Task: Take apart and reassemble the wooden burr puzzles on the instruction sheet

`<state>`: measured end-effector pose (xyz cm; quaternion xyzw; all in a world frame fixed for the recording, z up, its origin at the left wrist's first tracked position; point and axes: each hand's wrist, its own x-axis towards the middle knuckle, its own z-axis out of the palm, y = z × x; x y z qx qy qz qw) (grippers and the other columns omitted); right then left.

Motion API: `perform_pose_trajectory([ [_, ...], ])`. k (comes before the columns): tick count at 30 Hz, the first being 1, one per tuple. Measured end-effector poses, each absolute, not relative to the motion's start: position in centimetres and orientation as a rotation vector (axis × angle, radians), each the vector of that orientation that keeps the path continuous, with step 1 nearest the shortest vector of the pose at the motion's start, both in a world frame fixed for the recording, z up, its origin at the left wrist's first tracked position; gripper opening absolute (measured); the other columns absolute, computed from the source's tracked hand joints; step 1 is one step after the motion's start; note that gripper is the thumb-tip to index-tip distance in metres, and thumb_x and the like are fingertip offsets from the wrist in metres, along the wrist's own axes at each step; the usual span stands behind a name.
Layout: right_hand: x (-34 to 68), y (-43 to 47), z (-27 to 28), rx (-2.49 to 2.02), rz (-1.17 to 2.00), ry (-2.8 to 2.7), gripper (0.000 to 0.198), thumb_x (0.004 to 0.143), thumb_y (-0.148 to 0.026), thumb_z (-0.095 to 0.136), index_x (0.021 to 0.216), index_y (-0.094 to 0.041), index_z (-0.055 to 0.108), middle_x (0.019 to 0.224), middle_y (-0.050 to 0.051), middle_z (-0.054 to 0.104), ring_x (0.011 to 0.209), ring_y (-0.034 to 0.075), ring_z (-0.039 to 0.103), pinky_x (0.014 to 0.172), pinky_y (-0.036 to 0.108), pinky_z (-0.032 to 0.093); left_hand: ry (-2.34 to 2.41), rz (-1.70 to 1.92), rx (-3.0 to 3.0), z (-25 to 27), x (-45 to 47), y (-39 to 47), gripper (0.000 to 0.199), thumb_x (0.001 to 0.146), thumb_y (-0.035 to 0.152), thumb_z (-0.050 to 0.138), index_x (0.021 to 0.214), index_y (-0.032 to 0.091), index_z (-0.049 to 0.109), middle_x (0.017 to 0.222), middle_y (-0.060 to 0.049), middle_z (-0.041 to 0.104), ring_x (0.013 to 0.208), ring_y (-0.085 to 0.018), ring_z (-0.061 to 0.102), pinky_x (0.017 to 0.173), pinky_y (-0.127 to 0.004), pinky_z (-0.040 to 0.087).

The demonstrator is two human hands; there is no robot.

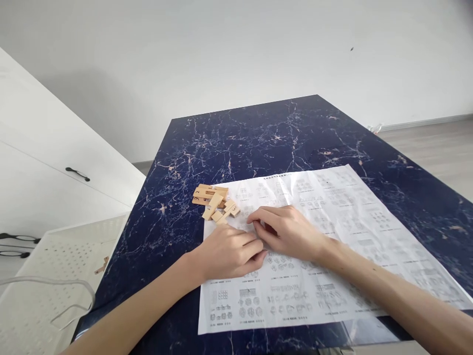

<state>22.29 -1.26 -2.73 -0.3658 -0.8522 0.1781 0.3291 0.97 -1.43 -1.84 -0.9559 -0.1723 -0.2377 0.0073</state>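
My left hand [234, 252] rests low over a printed paper sheet [295, 315], its fingers curled and pressed together. Anything inside it is hidden. Close by on the right, my right hand [286, 228] has bent fingers with their tips pointing down toward the left hand. What its fingertips may hold does not show. The two hands nearly meet over the sheet. Just beyond the left hand lies a loose pile of wooden puzzle pieces [213, 202], notched sticks with black numerals, partly over the sheet's left edge.
The sheet, creased and covered with rows of small diagrams, lies on a dark blue marbled table [240, 148]. To the left is a white perforated surface [55, 256] with a pale cable [55, 280] and a small wooden piece [101, 266]. A white cabinet [48, 148] stands behind it.
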Motion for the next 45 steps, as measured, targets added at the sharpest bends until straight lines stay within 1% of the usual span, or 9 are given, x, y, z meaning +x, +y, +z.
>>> perform_pose_trajectory([
  [4,22.3,-1.3,-2.8,-0.945,0.450,-2.260,0.025,0.102,-0.013,0.046,0.101,-0.017,0.071,0.084,0.001,0.078,0.062,0.012,0.065,0.057,0.027,0.041,-0.585,-0.758,-3.055,-1.7,1.1,-1.3,0.035,0.104,0.021,0.056,0.069,0.018,0.062,0.061,0.003,0.066,0.051,-0.012,0.055,0.051,-0.030,0.040],
  [11,22.5,-1.3,-3.1,-0.902,0.374,-2.300,0.027,0.102,-0.010,0.044,0.100,-0.016,0.070,0.072,-0.001,0.072,0.055,0.011,0.057,0.053,0.027,0.035,-0.619,-0.763,-3.093,-1.6,1.0,-1.2,0.036,0.103,0.021,0.059,0.067,0.019,0.059,0.058,0.004,0.061,0.050,-0.012,0.052,0.051,-0.031,0.039],
  [18,22.3,-1.3,-2.8,-0.871,0.319,-2.287,0.027,0.106,-0.011,0.044,0.101,-0.016,0.070,0.082,0.001,0.074,0.056,0.011,0.057,0.049,0.027,0.035,-0.617,-0.774,-3.125,-1.5,1.1,-1.1,0.034,0.103,0.018,0.058,0.069,0.019,0.061,0.060,0.004,0.065,0.052,-0.012,0.053,0.052,-0.031,0.039],
  [20,22.2,-1.4,-2.5,-0.834,0.276,-2.275,0.026,0.106,-0.008,0.045,0.108,-0.014,0.070,0.100,0.005,0.079,0.058,0.010,0.060,0.047,0.026,0.037,-0.609,-0.785,-3.122,-1.5,1.1,-1.1,0.032,0.103,0.018,0.059,0.071,0.019,0.063,0.063,0.004,0.068,0.054,-0.013,0.056,0.054,-0.031,0.042],
  [22,22.2,-1.5,-2.3,-0.782,0.221,-2.263,0.029,0.103,-0.004,0.046,0.119,-0.013,0.069,0.123,0.009,0.078,0.063,0.010,0.064,0.046,0.025,0.042,-0.613,-0.802,-3.124,-1.5,1.1,-1.1,0.030,0.103,0.018,0.059,0.074,0.019,0.065,0.065,0.003,0.071,0.056,-0.013,0.059,0.056,-0.031,0.045],
  [24,22.2,-1.6,-2.1,-0.735,0.175,-2.256,0.037,0.099,0.002,0.047,0.128,-0.013,0.066,0.135,0.010,0.075,0.068,0.010,0.069,0.048,0.025,0.047,-0.637,-0.806,-3.135,-1.6,1.1,-1.0,0.027,0.102,0.017,0.058,0.076,0.019,0.067,0.067,0.003,0.073,0.058,-0.014,0.062,0.058,-0.032,0.047],
  [28,22.3,-1.7,-2.0,-0.688,0.097,-2.264,0.039,0.096,0.005,0.048,0.126,-0.011,0.066,0.133,0.011,0.077,0.071,0.012,0.072,0.047,0.026,0.052,-0.679,-0.785,-3.150,-1.8,1.1,-1.0,0.025,0.101,0.016,0.058,0.079,0.018,0.069,0.070,0.002,0.075,0.059,-0.015,0.065,0.058,-0.032,0.048],
  [33,22.3,-1.8,-1.7,-0.649,0.049,-2.281,0.035,0.101,0.002,0.045,0.126,-0.010,0.067,0.134,0.013,0.076,0.083,0.015,0.077,0.051,0.025,0.057,-0.675,-0.819,-3.117,-2.1,1.0,-0.9,0.024,0.098,0.017,0.059,0.075,0.018,0.067,0.065,0.002,0.072,0.057,-0.015,0.063,0.056,-0.032,0.044],
  [45,22.0,-2.3,-1.2,-0.617,0.092,-2.270,0.032,0.105,0.000,0.044,0.124,-0.009,0.068,0.131,0.014,0.077,0.085,0.017,0.080,0.056,0.028,0.064,-0.718,-0.815,-3.137,-2.1,1.2,-0.9,0.030,0.096,0.017,0.058,0.066,0.019,0.062,0.058,0.002,0.065,0.054,-0.014,0.056,0.053,-0.031,0.038],
])
